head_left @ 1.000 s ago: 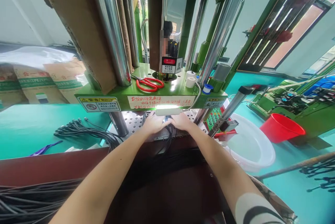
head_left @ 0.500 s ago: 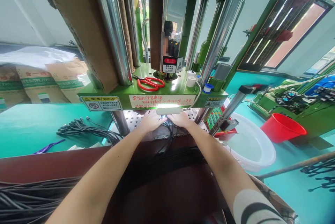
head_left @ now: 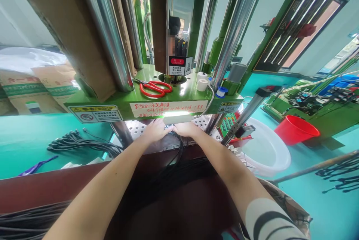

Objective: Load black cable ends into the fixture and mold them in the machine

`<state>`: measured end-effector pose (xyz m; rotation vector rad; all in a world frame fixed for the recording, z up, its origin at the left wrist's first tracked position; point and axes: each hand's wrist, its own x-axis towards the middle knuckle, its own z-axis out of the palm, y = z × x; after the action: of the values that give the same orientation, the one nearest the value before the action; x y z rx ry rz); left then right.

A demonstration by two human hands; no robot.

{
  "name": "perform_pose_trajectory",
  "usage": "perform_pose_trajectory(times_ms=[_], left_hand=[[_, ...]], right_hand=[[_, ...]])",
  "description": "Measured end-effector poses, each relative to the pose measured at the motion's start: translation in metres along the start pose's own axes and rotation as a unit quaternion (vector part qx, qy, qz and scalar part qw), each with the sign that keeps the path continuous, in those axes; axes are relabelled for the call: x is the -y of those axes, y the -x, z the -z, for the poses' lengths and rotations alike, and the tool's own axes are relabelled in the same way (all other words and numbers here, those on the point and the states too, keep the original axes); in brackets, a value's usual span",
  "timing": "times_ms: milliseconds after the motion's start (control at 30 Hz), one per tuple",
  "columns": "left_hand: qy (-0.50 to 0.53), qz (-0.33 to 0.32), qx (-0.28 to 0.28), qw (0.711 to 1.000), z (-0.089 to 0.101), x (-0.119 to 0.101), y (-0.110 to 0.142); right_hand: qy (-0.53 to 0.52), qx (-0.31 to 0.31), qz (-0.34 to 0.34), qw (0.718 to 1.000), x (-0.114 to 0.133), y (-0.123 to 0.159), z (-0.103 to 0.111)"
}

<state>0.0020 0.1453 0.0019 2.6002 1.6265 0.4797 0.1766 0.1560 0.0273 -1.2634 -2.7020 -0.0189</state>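
Note:
Both hands are beneath the green press plate (head_left: 126, 111), over a perforated metal surface (head_left: 135, 129). My left hand (head_left: 155, 131) is closed at the upper ends of several black cables (head_left: 179, 152), its thumb pointing right. Close beside it, my right hand (head_left: 185, 129) is closed on the same cables. The thumbs nearly meet. A white lamp bar (head_left: 178, 119) hides most of the fingertips and the cable ends. From the hands the cables hang down toward me over the brown table edge (head_left: 157, 157).
Red-handled scissors (head_left: 155, 88) and white rolls (head_left: 202, 82) lie on the plate. Bundled black cables (head_left: 81, 142) rest at left. Steel columns (head_left: 105, 26) rise on both sides. To the right are a control panel (head_left: 226, 124), a white tub (head_left: 269, 150) and a red bucket (head_left: 297, 129).
My view has shifted slightly, so the press and most surroundings appear further left. The hands stay together at the cables under the lamp, the left thumb a little closer to the right hand.

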Motion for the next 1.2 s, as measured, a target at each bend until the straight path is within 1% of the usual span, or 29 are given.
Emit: perform_pose_trajectory(times_ms=[133, 300, 400, 500, 600, 700, 767, 900, 967, 1033, 1100, 1133, 1200], left_hand=[[0.012, 0.001, 0.003, 1.0, 0.001, 0.002, -0.003], [0.003, 0.031, -0.012, 0.999, 0.0, 0.006, -0.001], [-0.003, 0.028, -0.022, 0.999, -0.001, 0.008, 0.004], [-0.018, 0.02, -0.023, 0.999, -0.001, 0.007, 0.005], [-0.025, 0.049, -0.011, 0.998, -0.002, 0.005, 0.001], [-0.017, 0.071, 0.004, 0.997, -0.002, 0.003, -0.004], [-0.011, 0.075, 0.003, 0.997, -0.001, 0.001, -0.006], [-0.024, 0.095, -0.034, 0.995, 0.008, -0.012, 0.001], [-0.039, 0.084, -0.042, 0.995, 0.019, -0.023, 0.013], [-0.038, 0.031, -0.024, 0.999, 0.035, -0.036, 0.033], [-0.017, -0.039, 0.005, 0.999, 0.051, -0.049, 0.063], [-0.005, -0.061, 0.01, 0.998, 0.059, -0.055, 0.081], [0.023, -0.081, 0.018, 0.996, 0.072, -0.064, 0.121]], right_hand=[[0.006, 0.024, -0.054, 0.998, 0.007, -0.007, 0.002], [0.004, 0.014, -0.076, 0.997, 0.015, -0.01, 0.007], [0.001, 0.01, -0.086, 0.996, 0.018, -0.011, 0.009], [-0.002, 0.01, -0.092, 0.996, 0.018, -0.014, 0.01], [0.0, 0.004, -0.104, 0.995, 0.014, -0.017, 0.01], [0.007, -0.013, -0.129, 0.992, 0.01, -0.011, 0.01], [0.014, -0.03, -0.152, 0.988, 0.01, -0.003, 0.009], [0.024, -0.043, -0.19, 0.981, 0.015, 0.01, 0.009], [0.023, -0.037, -0.202, 0.978, 0.019, 0.011, 0.008], [0.02, -0.031, -0.212, 0.976, 0.02, 0.009, 0.007], [0.017, -0.026, -0.221, 0.975, 0.019, 0.006, 0.006], [0.016, -0.024, -0.225, 0.974, 0.018, 0.004, 0.005], [0.013, -0.022, -0.231, 0.973, 0.016, 0.002, 0.003]])
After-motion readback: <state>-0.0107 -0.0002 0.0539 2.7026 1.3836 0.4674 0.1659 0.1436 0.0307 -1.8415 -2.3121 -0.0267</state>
